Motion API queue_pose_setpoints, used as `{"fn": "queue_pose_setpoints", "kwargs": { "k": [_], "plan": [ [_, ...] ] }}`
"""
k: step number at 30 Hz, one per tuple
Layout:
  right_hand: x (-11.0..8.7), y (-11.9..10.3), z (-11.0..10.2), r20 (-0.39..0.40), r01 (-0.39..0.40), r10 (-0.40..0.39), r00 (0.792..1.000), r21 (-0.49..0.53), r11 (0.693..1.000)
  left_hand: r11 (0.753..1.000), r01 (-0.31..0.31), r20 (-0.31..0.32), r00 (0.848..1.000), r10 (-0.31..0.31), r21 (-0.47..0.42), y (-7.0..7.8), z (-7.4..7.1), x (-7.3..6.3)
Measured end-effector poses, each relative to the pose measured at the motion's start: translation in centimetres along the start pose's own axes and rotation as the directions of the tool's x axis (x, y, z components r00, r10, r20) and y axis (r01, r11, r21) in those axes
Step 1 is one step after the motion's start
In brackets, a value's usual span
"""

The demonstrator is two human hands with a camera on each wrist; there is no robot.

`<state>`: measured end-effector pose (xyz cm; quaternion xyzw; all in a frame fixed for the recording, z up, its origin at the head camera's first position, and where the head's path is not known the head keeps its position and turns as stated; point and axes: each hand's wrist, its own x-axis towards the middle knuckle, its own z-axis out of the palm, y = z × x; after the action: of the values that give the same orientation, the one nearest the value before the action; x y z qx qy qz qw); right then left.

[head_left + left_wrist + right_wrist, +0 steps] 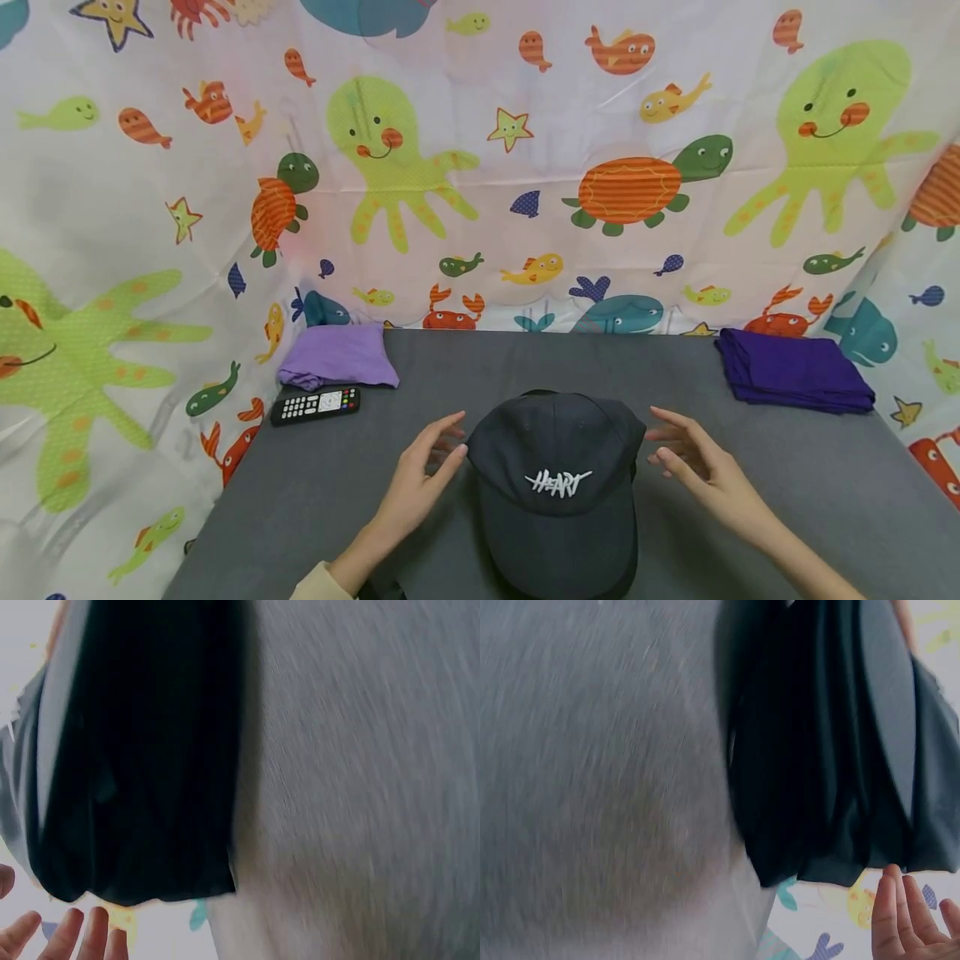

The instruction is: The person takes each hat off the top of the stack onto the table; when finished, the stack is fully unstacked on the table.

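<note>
A black baseball cap [558, 442] with white "HEART" lettering sits on the grey table, its brim toward me. My left hand [420, 479] is held at the cap's left side, fingers gently bent and thumb tip very close to the fabric; whether it touches, I cannot tell. On the opposite side my right hand [708, 471] is held with loosely bent fingers, a small gap from the cap. Both wrist views show the dark side of the cap [157, 750] close up, with left fingertips [64, 937] and right fingertips [891, 900] near its edge. Neither hand holds anything.
At the back left of the table [450, 375] lies a folded lilac cloth [341, 354], with a black remote control [315, 406] in front of it. A folded dark purple cloth [795, 371] is at the back right. A sea-animal curtain [465, 167] hangs behind.
</note>
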<state>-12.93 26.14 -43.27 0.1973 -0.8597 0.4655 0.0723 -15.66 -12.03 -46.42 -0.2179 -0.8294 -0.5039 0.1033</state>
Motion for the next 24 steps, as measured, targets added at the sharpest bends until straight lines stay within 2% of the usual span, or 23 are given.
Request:
{"fn": "queue_pose_setpoints", "kwargs": {
  "k": [4,7,10,15,18,21,24],
  "plan": [
    [-0.1,0.2,0.5,0.076,-0.009,-0.004,0.997,0.167,0.986,0.986,0.111,0.046,0.993,-0.106,-0.127,0.9,0.5,-0.2],
    [-0.2,0.2,0.8,0.114,-0.038,0.012,0.993,0.23,0.972,0.952,0.199,0.091,0.979,-0.183,-0.233,1.5,0.7,-0.2],
    [-0.5,0.0,1.3,0.124,-0.058,0.024,0.992,0.279,0.959,0.918,0.262,0.142,0.963,-0.229,-0.297,2.0,0.8,-0.2],
    [-0.8,-0.2,2.4,0.099,0.017,-0.056,0.993,0.355,0.935,0.908,0.305,0.185,0.948,-0.26,-0.289,1.5,1.3,-0.6],
    [-0.9,-0.3,3.0,0.061,0.072,-0.1,0.993,0.363,0.929,0.903,0.311,0.189,0.946,-0.264,-0.297,1.0,1.6,-0.8],
    [-0.8,-0.4,3.6,0.039,0.092,-0.112,0.993,0.338,0.937,0.875,0.322,0.197,0.944,-0.266,-0.361,0.7,1.9,-0.9],
    [-0.7,-0.4,3.9,0.033,0.078,-0.093,0.995,0.311,0.947,0.827,0.368,0.227,0.928,-0.296,-0.426,0.4,2.1,-1.0]
  ]
}}
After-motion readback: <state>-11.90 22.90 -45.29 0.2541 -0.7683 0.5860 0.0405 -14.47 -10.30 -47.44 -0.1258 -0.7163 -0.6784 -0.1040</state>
